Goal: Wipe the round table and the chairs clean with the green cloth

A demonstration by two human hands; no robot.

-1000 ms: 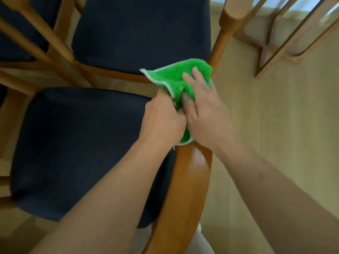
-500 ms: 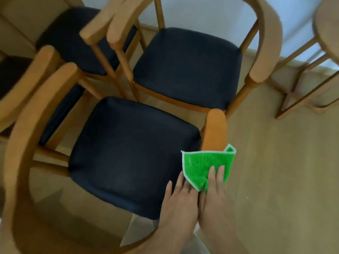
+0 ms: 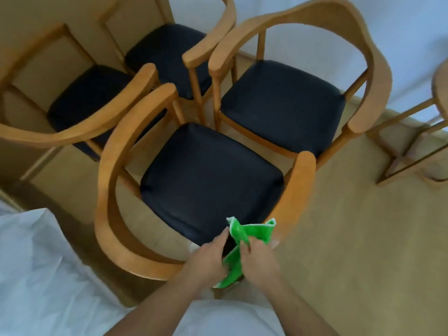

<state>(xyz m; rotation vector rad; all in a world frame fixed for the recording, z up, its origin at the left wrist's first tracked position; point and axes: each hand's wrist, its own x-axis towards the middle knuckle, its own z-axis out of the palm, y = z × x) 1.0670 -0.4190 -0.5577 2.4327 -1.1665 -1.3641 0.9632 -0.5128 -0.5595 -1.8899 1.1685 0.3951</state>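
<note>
Four wooden armchairs crowd the tan floor [image 3: 351, 238]; both hands, left hand [image 3: 208, 260] and right hand [image 3: 260, 261], grip the green cloth [image 3: 242, 241], refolding before wiping the nearest chair [image 3: 109, 214].

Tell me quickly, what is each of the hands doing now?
Left hand: closed, gripping the green cloth.
Right hand: closed, also gripping the green cloth.

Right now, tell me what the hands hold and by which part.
Both hands grip the green cloth: the right hand around its bunched middle, the left hand at its left edge.
</note>
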